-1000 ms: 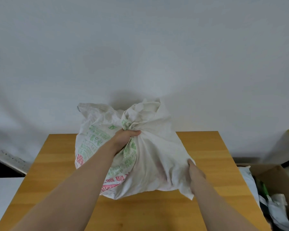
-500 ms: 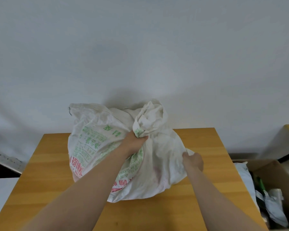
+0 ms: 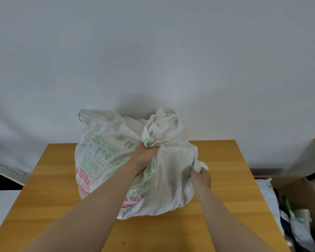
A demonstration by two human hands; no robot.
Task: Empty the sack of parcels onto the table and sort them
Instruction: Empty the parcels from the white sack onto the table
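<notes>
Evidently the sack point(image 3: 116, 160) on the table point(image 3: 225, 160) was soft, bulky; left hand point(image 3: 145, 153) gripped its bunched neck, right hand point(image 3: 201, 177) pinched cloth beside.

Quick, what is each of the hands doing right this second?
Left hand: closed, gripping bunched fabric at the top of the sack.
Right hand: closed, gripping a fold of fabric on the sack's right side.

Sack point(image 3: 105, 142) contents unseen — cardboard box point(image 3: 298, 188) cropped right

Cardboard box point(image 3: 296, 188); white wall point(image 3: 153, 51)
</notes>
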